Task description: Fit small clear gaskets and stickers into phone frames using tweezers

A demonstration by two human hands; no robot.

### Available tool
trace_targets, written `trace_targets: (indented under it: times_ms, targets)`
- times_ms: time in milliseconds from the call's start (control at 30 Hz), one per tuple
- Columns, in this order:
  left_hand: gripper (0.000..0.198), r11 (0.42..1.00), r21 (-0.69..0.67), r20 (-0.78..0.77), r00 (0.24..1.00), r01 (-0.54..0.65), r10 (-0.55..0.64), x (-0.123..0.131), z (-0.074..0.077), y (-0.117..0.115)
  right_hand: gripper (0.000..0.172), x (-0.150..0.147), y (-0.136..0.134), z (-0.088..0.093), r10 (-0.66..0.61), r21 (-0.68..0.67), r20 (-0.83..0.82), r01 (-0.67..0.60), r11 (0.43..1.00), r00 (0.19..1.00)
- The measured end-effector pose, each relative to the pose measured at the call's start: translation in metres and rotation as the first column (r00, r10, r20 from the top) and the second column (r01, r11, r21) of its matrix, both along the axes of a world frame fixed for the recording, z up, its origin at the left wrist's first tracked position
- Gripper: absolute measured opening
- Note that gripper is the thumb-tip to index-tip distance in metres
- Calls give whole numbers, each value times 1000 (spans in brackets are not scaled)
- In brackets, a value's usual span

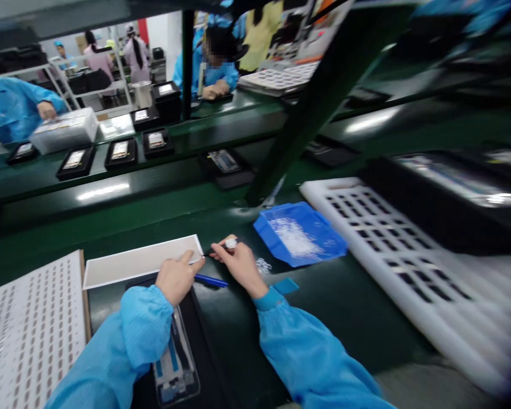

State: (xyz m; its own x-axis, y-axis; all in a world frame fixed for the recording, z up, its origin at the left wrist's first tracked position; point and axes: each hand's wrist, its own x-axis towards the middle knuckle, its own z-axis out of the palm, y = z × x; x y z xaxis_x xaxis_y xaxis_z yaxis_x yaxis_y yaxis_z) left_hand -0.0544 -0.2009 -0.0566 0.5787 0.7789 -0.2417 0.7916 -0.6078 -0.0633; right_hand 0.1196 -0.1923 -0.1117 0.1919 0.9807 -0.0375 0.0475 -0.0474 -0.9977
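My left hand (177,279) lies over the right end of a long pale strip with a white border (140,262), two fingers stretched out and touching its edge. In my right hand (238,264) is a slim dark tool, perhaps tweezers (208,254), its tip close to my left fingertips. A small white piece (230,243) shows at my right fingers; whether it belongs to the tool I cannot tell. Just below the hands lies a blue pen-like stick (212,280). Under my left forearm, partly hidden, a phone frame (176,363) rests in a black tray (210,363).
A blue bin (298,234) holds many small white pieces, some (263,265) spilled beside it. A white foam tray (392,250) with dark parts stands right; a perforated white sheet (34,324) lies left. A slanted green post (310,108) rises ahead. Co-workers sit across the bench.
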Motion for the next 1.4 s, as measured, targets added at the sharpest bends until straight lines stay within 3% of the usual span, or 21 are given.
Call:
trace_targets:
  times_ms: [267, 367, 467, 533, 633, 733, 833, 1200, 1400]
  targets:
    - [49, 1000, -13, -8, 1000, -23, 23, -2, -1, 8, 58, 5, 7, 21, -163, 75, -144, 176, 982, 976]
    - [45, 999, -12, 109, 993, -49, 50, -10, 2, 9, 57, 7, 1, 34, -228, 108, -185, 250, 962, 956]
    - [42, 987, 22, 296, 944, -162, 148, -31, 10, 8, 55, 4, -14, 44, -248, 109, -221, 277, 955, 943]
    - [38, 970, 9, 424, 880, -243, 216, -50, 16, 6, 54, -4, -27, 45, -217, 80, -242, 242, 967, 946]
    - [30, 940, -150, 539, 772, -305, 336, -74, 21, -1, 55, -25, -43, 38, -98, 5, -277, 104, 995, 956]
    - [40, 866, -348, 527, 689, -358, 497, -88, 18, -9, 55, -49, -53, 26, 29, -60, -279, -48, 997, 960]
    - [40, 822, -457, 521, 646, -341, 558, -93, 12, -18, 55, -68, -59, 17, 127, -93, -192, -147, 985, 973]
    - [26, 771, -576, 445, 686, -273, 575, -95, 5, -19, 36, -82, -59, 11, 164, -13, 204, -165, 986, 965]
    - [26, 772, -577, 441, 694, -266, 569, -94, 5, -18, 36, -84, -60, 11, 156, 4, 275, -164, 986, 949]
